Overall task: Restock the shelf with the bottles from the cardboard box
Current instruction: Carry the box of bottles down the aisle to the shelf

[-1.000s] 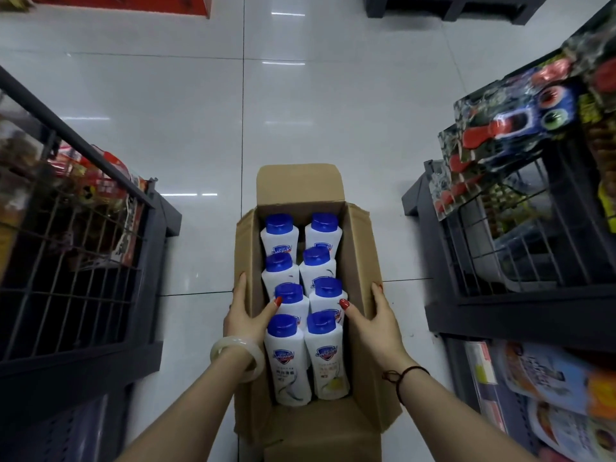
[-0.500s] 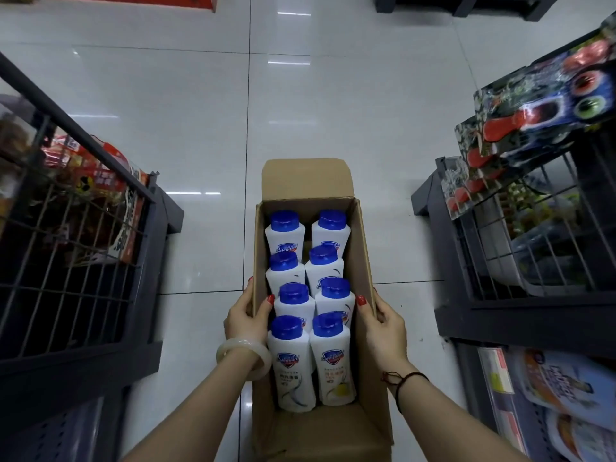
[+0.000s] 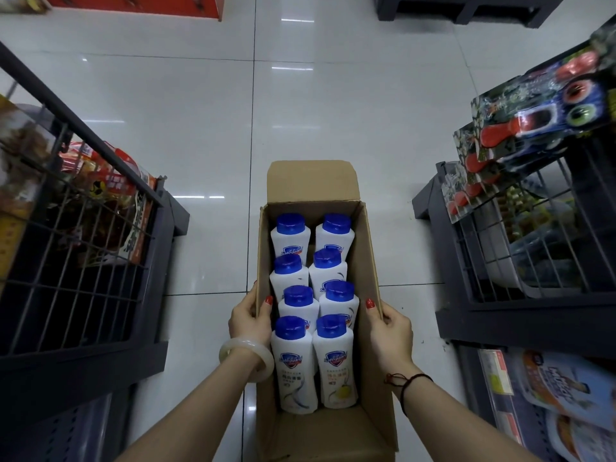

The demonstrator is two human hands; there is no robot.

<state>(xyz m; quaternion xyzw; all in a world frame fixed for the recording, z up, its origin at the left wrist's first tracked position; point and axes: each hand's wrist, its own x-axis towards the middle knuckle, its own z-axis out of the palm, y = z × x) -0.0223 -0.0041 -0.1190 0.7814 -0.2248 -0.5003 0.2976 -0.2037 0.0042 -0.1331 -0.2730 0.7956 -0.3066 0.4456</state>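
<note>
An open cardboard box (image 3: 366, 255) is held in front of me above the tiled floor. Inside lie several white bottles with blue caps (image 3: 293, 365), packed in two columns with caps pointing away from me. My left hand (image 3: 250, 320) grips the box's left wall, thumb hooked over the rim. My right hand (image 3: 390, 328) grips the right wall the same way. The far flap stands up.
A dark wire-mesh bin rack (image 3: 76, 248) with red snack packets is at the left. A dark shelf unit (image 3: 520, 315) with toy cards and bagged goods is at the right. Glossy white floor tiles (image 3: 300, 111) run between them.
The box's side walls have been pressed upright and closer together, and both hands shifted from inside the flaps to gripping the rims. The view has drifted slightly forward.
</note>
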